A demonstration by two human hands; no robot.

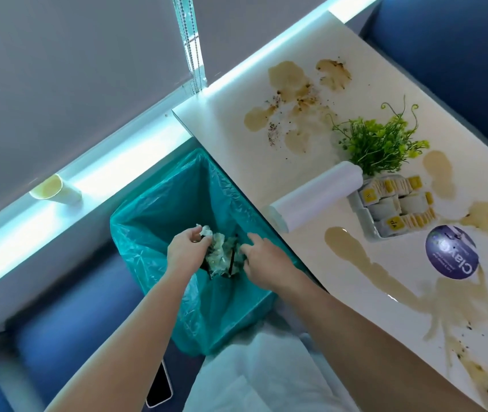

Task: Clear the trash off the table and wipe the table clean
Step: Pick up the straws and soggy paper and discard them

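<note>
STAINED TABLE, WAITING BIN: The white table [230, 114] runs along your right, its brown spills unwiped. The teal-lined bin [153, 203] gapes directly beneath both your hands. The paper-towel roll [314, 197] lies across the tabletop, one end at the near edge, closest to your right hand [263, 263], whose slack fingers seem to grip nothing. Your left hand [184, 251] pinches a crumpled tissue [206, 231] beside the trash wad [222, 257] over the bin's mouth.

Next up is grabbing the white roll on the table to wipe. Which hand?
Right. The right hand hangs over the bin on the side nearest the white roll and looks free; the left hand is farther off and pinches a crumpled tissue.
</note>
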